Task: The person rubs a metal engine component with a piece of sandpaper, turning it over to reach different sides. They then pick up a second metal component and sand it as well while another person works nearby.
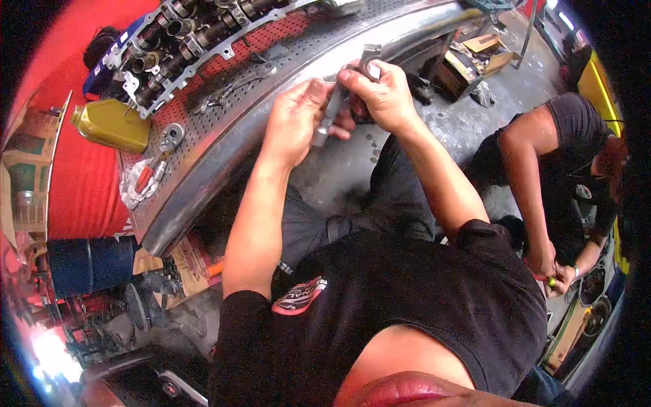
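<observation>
In front of the bench edge, both my hands are closed on metal parts held close together. My left hand [295, 119] grips a grey metal piece [331, 112] that is partly blurred and runs down between the hands. A grey metal part with a curved, open end [370, 55] sticks up from my right hand [383, 95], whose thumb presses against it. Whether the two pieces are joined cannot be made out. Fingers hide much of both.
The perforated metal bench [196, 152] carries an engine head [183, 51], an olive bottle [112, 125], a round metal part [171, 136], tools [220, 95] and a rag [139, 186]. At right a co-worker [542, 156] bends over. A wooden box [464, 71] stands on the floor.
</observation>
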{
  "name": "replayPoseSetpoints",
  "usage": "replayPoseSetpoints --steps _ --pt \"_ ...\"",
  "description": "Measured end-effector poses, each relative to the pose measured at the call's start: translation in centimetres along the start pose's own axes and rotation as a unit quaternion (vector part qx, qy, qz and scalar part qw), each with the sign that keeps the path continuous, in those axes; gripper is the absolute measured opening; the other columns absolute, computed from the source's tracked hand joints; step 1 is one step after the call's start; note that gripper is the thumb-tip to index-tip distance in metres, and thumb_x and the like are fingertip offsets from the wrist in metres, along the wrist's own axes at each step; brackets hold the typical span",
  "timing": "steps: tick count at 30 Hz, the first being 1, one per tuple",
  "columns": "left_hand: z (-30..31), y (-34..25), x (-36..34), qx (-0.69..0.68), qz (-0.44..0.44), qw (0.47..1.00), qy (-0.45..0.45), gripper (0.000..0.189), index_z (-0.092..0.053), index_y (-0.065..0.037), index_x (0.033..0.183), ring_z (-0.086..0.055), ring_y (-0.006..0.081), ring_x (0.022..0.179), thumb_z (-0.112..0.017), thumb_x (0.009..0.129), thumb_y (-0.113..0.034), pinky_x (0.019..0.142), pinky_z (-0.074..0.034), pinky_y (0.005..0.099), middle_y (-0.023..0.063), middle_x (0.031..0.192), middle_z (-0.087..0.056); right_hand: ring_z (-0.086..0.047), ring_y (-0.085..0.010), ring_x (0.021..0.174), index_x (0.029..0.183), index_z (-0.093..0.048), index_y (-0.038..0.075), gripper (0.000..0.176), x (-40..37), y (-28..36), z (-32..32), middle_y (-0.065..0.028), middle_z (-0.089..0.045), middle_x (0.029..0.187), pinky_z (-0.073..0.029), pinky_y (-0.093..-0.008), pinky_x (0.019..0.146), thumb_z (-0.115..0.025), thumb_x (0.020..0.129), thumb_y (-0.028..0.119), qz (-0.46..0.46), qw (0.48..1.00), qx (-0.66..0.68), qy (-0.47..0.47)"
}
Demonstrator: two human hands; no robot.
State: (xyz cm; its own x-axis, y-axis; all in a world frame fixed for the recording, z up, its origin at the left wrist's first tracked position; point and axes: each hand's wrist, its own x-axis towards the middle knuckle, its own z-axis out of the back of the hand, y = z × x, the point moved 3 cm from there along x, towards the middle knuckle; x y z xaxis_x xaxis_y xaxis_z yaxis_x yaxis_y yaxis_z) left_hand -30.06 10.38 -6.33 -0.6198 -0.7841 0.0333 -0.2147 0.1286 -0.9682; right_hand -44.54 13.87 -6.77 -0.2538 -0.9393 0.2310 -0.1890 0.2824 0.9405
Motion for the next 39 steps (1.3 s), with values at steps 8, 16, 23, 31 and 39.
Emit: replayPoseSetpoints --steps 8,16,23,31,39 --pt "1.3 2.6 0.2 0.111 -0.041 0.989 -0.084 0.027 -0.062 0.001 0.109 -0.052 0.0099 0.047 -0.058 0.096 -0.022 0.040 -0.039 0.0223 0.0077 0.071 -0.062 -0.045 -0.0067 0.050 0.089 -0.063 0.006 0.019 -1.6 0.4 0.1 0.0023 -0.053 0.064 -0.034 -0.0223 0.045 -0.070 0.087 0.023 -0.138 0.984 -0.081 -0.078" --pt "0.0 3.4 -2.6 0.322 -0.267 0.905 -0.073 0.023 -0.065 -0.003 0.111 -0.064 0.0169 0.066 -0.065 0.087 -0.003 0.059 -0.051 0.0310 0.0102 0.078 -0.067 -0.061 -0.0144 0.075 0.133 -0.047 0.005 0.043 -7.2 -0.6 4.2 -0.0034 -0.060 0.088 -0.047 -0.0272 0.062 -0.059 0.093 0.014 -0.275 0.958 0.049 0.068" --pt "-0.7 6.2 -2.1 0.440 -0.476 0.756 0.095 0.053 -0.065 -0.009 0.118 -0.064 0.0272 0.069 -0.065 0.068 0.006 0.059 -0.052 0.0373 0.0116 0.083 -0.063 -0.037 -0.0060 0.047 0.108 -0.048 0.012 0.016 -11.5 -2.6 3.7 -0.0005 -0.049 0.074 -0.034 -0.0215 0.038 -0.052 0.096 0.022 -0.265 0.954 0.133 0.037" --pt "-0.9 7.1 -3.0 0.478 -0.466 0.743 0.048 0.040 -0.065 -0.004 0.114 -0.068 0.0297 0.079 -0.065 0.076 0.008 0.066 -0.055 0.0374 0.0149 0.091 -0.067 -0.034 -0.0029 0.045 0.099 -0.054 0.014 0.019 -11.8 -4.1 2.4 0.0061 -0.042 0.062 -0.024 -0.0215 0.038 -0.055 0.098 0.033 -0.231 0.971 0.043 -0.030" --pt "-0.1 5.8 -2.4 0.331 -0.400 0.853 0.053 0.036 -0.064 -0.003 0.112 -0.065 0.0338 0.080 -0.063 0.078 0.007 0.069 -0.053 0.0404 0.0156 0.089 -0.064 -0.034 -0.0018 0.046 0.100 -0.055 0.011 0.019 -8.7 -3.0 2.5 0.0082 -0.043 0.061 -0.025 -0.0215 0.040 -0.060 0.096 0.029 -0.221 0.975 -0.027 0.016"
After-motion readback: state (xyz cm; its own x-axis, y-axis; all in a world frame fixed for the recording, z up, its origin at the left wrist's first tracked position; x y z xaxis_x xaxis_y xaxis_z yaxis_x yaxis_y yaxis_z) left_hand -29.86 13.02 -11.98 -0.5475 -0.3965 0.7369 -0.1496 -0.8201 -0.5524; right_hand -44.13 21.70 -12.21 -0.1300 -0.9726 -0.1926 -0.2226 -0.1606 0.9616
